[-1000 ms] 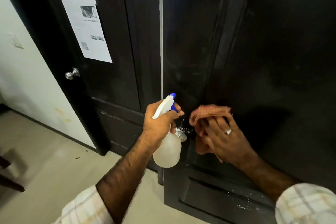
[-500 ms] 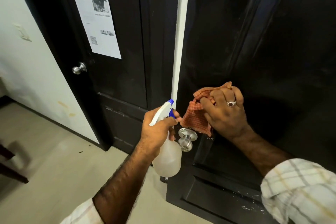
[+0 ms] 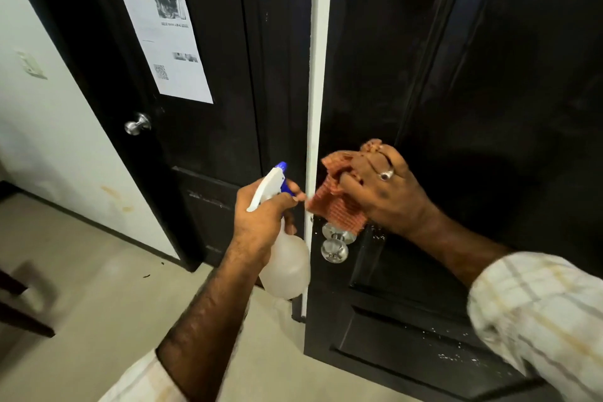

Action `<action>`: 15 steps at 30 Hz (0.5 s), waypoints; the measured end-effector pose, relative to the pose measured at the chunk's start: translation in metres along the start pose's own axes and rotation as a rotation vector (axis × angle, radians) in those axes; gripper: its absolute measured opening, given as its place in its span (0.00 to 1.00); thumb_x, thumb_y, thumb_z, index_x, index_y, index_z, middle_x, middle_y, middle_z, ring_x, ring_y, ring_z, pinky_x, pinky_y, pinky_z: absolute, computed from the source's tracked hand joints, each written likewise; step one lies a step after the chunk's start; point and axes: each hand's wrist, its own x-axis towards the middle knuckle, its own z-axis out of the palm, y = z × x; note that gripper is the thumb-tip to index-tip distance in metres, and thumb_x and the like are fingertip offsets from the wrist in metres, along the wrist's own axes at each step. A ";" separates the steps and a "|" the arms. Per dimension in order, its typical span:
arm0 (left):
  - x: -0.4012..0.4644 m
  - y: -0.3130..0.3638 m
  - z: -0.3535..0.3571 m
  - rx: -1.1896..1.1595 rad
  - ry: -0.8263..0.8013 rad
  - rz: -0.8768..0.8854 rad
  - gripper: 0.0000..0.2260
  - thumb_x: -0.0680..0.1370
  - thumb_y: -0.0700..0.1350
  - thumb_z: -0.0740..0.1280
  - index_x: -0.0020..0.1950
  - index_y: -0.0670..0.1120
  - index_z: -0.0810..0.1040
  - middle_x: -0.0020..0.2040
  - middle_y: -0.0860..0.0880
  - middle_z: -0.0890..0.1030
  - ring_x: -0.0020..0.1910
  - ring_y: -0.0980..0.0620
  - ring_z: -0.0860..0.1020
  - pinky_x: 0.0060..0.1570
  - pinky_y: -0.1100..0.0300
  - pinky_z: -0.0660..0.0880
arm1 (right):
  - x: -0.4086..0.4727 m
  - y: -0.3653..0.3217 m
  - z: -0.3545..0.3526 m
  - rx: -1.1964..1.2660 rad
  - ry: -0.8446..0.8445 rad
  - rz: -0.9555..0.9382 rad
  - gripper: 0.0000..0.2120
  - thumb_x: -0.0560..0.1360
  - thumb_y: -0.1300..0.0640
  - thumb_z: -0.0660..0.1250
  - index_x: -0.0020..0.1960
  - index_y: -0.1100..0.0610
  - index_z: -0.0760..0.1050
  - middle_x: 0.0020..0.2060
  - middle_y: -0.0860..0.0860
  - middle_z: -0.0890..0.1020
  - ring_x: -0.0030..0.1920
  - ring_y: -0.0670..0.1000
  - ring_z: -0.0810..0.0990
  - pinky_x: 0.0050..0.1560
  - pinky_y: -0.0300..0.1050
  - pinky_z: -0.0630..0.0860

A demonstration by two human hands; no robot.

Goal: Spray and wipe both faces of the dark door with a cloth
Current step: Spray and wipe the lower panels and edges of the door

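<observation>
Higher on the dark panelled door (image 3: 456, 108) than half a second ago, the right hand (image 3: 385, 192) grips a bunched orange checked cloth (image 3: 339, 206) just above the round silver door knob (image 3: 334, 246). Left of that knob, the left hand (image 3: 261, 222) is curled round a translucent spray bottle (image 3: 287, 268) with its white-and-blue trigger head — nozzle towards the cloth. Further left, the writing on a white printed notice (image 3: 166, 39) is too small to read.
</observation>
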 end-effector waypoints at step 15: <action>-0.044 -0.025 0.082 0.013 -0.286 -0.127 0.06 0.78 0.32 0.71 0.51 0.39 0.85 0.47 0.42 0.87 0.28 0.47 0.77 0.30 0.54 0.78 | -0.129 -0.015 -0.090 0.670 -0.248 1.514 0.14 0.86 0.45 0.64 0.55 0.57 0.75 0.37 0.50 0.82 0.35 0.53 0.82 0.33 0.44 0.75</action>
